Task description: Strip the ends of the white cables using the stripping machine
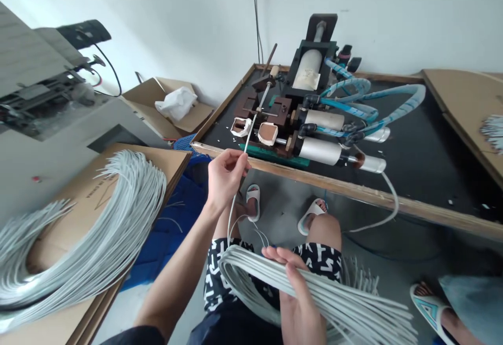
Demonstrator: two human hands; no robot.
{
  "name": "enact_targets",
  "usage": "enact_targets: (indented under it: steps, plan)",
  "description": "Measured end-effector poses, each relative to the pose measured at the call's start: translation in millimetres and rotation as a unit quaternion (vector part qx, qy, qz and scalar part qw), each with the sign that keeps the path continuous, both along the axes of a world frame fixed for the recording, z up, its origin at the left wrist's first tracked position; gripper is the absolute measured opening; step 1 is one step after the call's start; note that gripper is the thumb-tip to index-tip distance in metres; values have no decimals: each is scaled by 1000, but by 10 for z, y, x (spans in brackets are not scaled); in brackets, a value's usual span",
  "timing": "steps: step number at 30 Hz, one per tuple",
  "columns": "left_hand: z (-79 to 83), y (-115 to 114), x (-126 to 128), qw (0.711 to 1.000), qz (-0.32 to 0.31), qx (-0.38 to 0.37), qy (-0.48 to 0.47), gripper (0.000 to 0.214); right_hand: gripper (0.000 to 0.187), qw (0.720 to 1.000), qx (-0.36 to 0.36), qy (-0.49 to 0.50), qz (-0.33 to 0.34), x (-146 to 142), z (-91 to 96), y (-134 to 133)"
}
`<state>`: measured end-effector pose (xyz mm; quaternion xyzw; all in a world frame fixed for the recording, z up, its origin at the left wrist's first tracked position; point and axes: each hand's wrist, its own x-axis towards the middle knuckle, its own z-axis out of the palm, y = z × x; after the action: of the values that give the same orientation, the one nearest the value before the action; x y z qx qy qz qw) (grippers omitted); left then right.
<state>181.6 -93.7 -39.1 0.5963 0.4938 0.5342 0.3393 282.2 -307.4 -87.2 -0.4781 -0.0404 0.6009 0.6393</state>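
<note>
My left hand (228, 176) pinches a single thin white cable (248, 140) between thumb and fingertips, just in front of the bench edge. The cable's upper end runs between the two padded jaws of a pneumatic machine (275, 111), and its lower part drops toward my lap. Across my lap, a thick bundle of white cables (322, 284) is bent in a loop. My right hand (301, 292) grips that bundle, palm beneath it and thumb over the top. Part of the bundle behind my right hand is hidden.
Cardboard (102, 185) at the left carries another large cable bundle (129, 203). Behind it are an open carton (184, 117) and a grey machine (47, 72). Blue air hoses (365, 106) curve over the black bench (412, 140). Another person's sandaled foot (430, 308) shows at lower right.
</note>
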Motion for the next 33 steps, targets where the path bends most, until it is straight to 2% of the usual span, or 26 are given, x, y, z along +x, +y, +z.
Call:
enact_targets:
  steps: [4,11,15,22,26,31,33]
  plan:
    - [-9,21,8,1000,11,1,7,15,27,1000,7,18,-7,53,-44,18]
    - [2,41,-27,1000,14,-7,-14,14,21,1000,25,4,1,78,-239,-42]
    - [-25,49,-11,999,19,-7,-44,14,20,1000,27,4,10,78,-272,-54]
    - [-65,-75,-53,994,0,-36,-106,23,25,1000,-4,19,-18,48,-95,14]
    - [-47,-105,-133,995,-15,-45,-93,22,27,998,20,47,-30,20,-3,101]
    - [-36,-294,-128,997,36,6,-71,17,26,995,35,83,-35,-46,27,195]
    - [-63,-430,-135,998,16,26,-52,11,27,995,41,83,-30,-76,35,207]
